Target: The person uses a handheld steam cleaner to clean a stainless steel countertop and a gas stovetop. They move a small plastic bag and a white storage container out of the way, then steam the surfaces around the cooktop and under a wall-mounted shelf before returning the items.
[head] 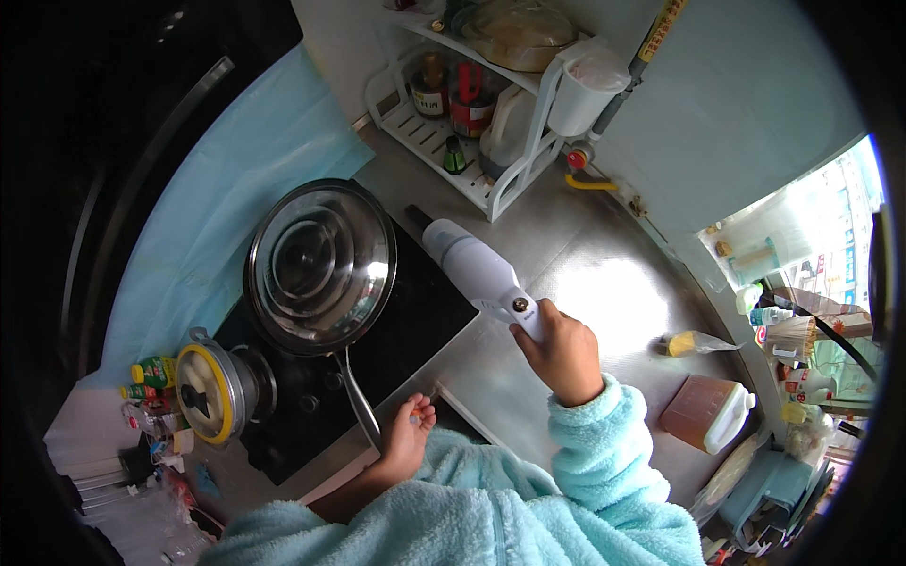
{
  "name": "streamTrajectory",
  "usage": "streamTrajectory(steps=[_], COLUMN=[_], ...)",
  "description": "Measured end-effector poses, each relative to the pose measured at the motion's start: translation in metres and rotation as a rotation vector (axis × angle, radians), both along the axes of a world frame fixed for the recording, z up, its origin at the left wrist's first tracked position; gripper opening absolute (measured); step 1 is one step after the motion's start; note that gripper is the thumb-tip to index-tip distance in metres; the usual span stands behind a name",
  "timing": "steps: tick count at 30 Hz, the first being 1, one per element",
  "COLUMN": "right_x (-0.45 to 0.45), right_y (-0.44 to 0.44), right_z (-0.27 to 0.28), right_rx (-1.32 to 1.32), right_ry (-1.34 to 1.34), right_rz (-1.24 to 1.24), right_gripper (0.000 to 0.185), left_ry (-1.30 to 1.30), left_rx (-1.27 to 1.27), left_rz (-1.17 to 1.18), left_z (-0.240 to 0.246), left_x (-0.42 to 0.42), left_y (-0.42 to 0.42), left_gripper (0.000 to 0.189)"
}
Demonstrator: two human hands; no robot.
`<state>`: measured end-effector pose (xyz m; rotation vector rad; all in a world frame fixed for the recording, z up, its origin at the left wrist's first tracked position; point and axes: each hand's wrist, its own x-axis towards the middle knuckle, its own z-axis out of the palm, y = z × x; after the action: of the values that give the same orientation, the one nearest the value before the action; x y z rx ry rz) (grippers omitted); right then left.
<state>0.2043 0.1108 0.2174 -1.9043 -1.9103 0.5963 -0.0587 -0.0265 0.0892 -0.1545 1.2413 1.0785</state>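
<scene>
My right hand (pixel 564 354) grips the handle of a white handheld vacuum cleaner (pixel 476 265). Its dark nozzle points up and left, over the steel countertop (pixel 545 247) beside the back corner of the black glass cooktop (pixel 417 304). Near the cooktop's front edge, my left hand (pixel 410 430) has curled fingers around a small orange thing, too little of which shows to name. A wok with a steel handle (pixel 361 403) and a shiny lid (pixel 318 265) stands on the cooktop, left of the vacuum.
A white rack (pixel 495 201) with jars and bottles stands at the back. A yellow-rimmed pot (pixel 205 393) is at the left. On the right are a plastic jug of amber liquid (pixel 697 414) and a yellow packet (pixel 679 344). A yellow hose (pixel 591 184) runs by the wall.
</scene>
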Motion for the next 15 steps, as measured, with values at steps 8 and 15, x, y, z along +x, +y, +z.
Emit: streamTrajectory(steps=[8, 15], right_x=[-0.035, -0.066], right_y=[0.075, 0.136], right_z=[-0.02, -0.04], right_rx=[0.06, 0.072], right_ry=[0.011, 0.027], right_rz=[0.046, 0.073], right_gripper=[0.033, 0.035], left_ry=[-0.017, -0.098], left_rx=[-0.177, -0.279], left_rz=[-0.018, -0.012], left_z=[0.007, 0.01], left_x=[-0.064, -0.073], left_y=[-0.014, -0.007], left_gripper=[0.019, 0.019])
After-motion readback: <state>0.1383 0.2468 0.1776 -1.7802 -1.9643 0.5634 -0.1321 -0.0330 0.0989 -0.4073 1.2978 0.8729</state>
